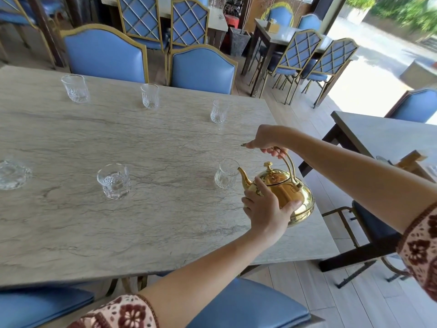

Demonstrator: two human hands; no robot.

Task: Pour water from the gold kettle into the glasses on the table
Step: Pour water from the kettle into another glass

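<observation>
Grey stone-patterned table (142, 143) fills the near ground of a dining room, with blue padded chairs (104, 53) along its far edge and more tables beyond. Six glasses stand on it: three in a far row, at far left (75, 88), far middle (150, 95) and far right (219, 111); three in a near row, one cut off at the left edge (11, 174), one near middle (114, 181) holding water, and one near right (226, 173). Gold kettle (283, 192) is held above the table's near right corner, tipped left, its spout tip at the rim of the near right glass. Right hand (268, 140) is closed around the top of the kettle's arched handle. Left hand (267, 207) is spread against the kettle's body, fingers apart, thumb on the lower side. Both forearms are bare, with patterned sleeves at the frame's lower edge and right edge.
</observation>
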